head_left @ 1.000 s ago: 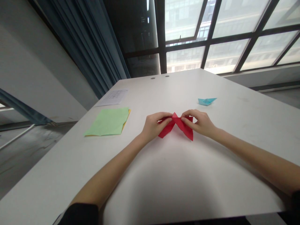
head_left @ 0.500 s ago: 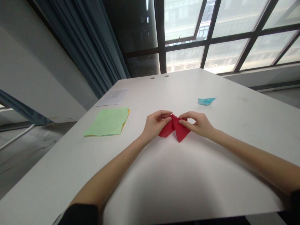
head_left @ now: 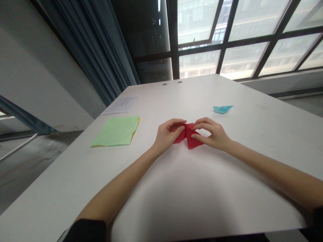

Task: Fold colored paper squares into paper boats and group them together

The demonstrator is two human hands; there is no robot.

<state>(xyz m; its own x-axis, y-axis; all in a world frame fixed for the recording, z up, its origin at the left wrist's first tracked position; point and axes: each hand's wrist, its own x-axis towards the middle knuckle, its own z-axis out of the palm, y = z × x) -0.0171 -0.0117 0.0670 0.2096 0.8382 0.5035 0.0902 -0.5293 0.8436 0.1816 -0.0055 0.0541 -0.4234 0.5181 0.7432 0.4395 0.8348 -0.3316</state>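
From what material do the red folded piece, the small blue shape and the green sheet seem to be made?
The red folded piece: probably matte paper, from its crisp crease and flat, pointed flap.
The small blue shape: likely matte paper too, with straight folded edges.
The green sheet: matte, perhaps paper, lying flat; texture unclear.

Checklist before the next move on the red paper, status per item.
1. Left hand on the red paper: ok, thumb pressed on its left part.
2. Right hand on the red paper: ok, thumb on the right-hand flap.
3. Red paper laid flat: not ok, it is folded, with flaps angled.
4. Folds behind the fingers aligned: cannot tell, hidden.
5. Blue folded paper out of the way: ok, apart from both hands, beyond the right one.
6. Green sheet out of the way: ok, left of the left hand, untouched.
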